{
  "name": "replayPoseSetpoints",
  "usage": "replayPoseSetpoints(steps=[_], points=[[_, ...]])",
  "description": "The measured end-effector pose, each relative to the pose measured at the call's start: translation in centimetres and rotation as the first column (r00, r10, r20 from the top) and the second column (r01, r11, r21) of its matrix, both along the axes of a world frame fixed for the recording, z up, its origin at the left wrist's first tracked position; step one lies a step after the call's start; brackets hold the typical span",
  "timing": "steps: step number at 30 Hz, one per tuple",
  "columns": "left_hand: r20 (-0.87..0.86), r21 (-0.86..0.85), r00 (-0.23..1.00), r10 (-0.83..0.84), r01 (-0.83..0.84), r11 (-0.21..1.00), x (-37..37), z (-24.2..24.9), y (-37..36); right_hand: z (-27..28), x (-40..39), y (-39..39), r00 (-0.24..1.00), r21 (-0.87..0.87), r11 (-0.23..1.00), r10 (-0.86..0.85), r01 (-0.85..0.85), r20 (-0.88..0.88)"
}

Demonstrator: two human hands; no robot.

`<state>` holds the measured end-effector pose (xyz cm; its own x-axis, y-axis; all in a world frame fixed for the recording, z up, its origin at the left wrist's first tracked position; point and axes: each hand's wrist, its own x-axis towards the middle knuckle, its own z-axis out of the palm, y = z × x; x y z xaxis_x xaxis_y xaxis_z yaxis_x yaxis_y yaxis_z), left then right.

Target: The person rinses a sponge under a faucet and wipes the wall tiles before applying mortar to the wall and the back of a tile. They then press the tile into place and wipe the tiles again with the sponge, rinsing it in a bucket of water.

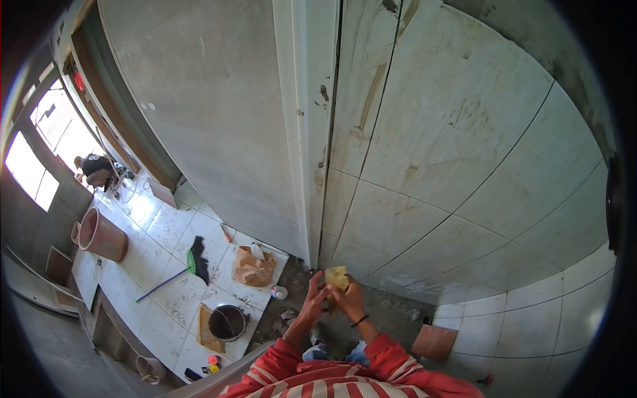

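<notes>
A yellowish, stained block, perhaps a sponge (337,277), is held up between my two hands near the lower middle of the view, in front of the tiled wall (424,172). My left hand (314,300) touches its left side with fingers closed in around it. My right hand (350,298), with a dark band at the wrist, grips its lower right side. The wall tiles carry brown smears, and dark joints run between them.
A dark bucket (227,323), a paper bag (254,266), a green broom (192,262) and a large pinkish bucket (103,235) stand or lie on the floor at left. Another person (98,171) crouches far left. A reddish tile (434,341) lies at right.
</notes>
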<state>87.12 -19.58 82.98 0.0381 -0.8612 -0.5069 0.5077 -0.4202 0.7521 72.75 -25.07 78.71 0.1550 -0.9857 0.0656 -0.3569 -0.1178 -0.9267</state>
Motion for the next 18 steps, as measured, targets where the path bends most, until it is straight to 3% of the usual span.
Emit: replayPoseSetpoints(steps=[1, 2, 3, 4, 8, 10, 11, 13, 15, 17, 18], points=[[-0.016, -0.005, 1.000, 0.003, -0.003, 1.000, -0.8, 0.0, -1.2, 2.4, 0.3, 0.5, 0.999, -0.076, 0.997, -0.033, 0.030, -0.033], [-0.020, -0.178, 0.999, 0.037, -0.039, 0.983, -1.7, -0.6, -2.3, 5.0, 0.3, 0.6, 0.998, -0.078, 0.997, -0.028, 0.024, -0.049], [-0.027, -0.339, 0.997, 0.075, -0.079, 0.938, -2.4, -0.7, -3.1, 7.6, 0.4, 0.5, 0.992, -0.027, 0.999, -0.021, 0.025, 0.123], [-0.063, -0.318, 0.993, 0.097, -0.112, 0.941, -2.7, 0.2, -3.7, 9.0, 0.3, 0.0, 0.955, 0.033, 0.999, -0.026, 0.017, 0.295], [-0.010, -0.390, 0.981, 0.192, -0.181, 0.903, -4.3, 2.9, -5.1, 11.4, -3.3, -2.4, 0.960, 0.124, 0.973, 0.163, -0.195, 0.229], [-0.256, -0.276, 0.960, 0.114, -0.186, 0.943, -4.3, 3.0, -4.7, 14.8, -4.7, -2.4, 0.945, -0.196, 0.928, 0.327, -0.317, 0.021], [-0.263, -0.257, 0.956, 0.132, -0.201, 0.945, -4.5, 3.2, -4.7, 15.6, -5.5, -2.3, 0.940, -0.176, 0.927, 0.339, -0.331, 0.018], [-0.580, -0.132, 0.791, 0.195, -0.328, 0.936, -4.7, 4.0, -4.8, 17.1, -6.8, -2.3, 0.983, -0.193, 0.965, 0.181, -0.175, 0.014], [-0.583, -0.159, 0.788, 0.200, -0.352, 0.923, -4.7, 5.3, -4.9, 19.3, -7.0, -2.5, 0.984, -0.259, 0.949, 0.172, -0.179, -0.051], [-0.269, -0.138, 0.933, 0.238, -0.282, 0.950, -4.9, 8.0, -4.7, 20.4, -7.0, -2.8, 0.982, -0.326, 0.928, 0.149, -0.179, -0.116], [-0.274, -0.136, 0.931, 0.242, -0.287, 0.948, -5.1, 9.7, -4.5, 20.6, -6.7, -2.9, 0.961, -0.347, 0.899, 0.225, -0.267, -0.158]])
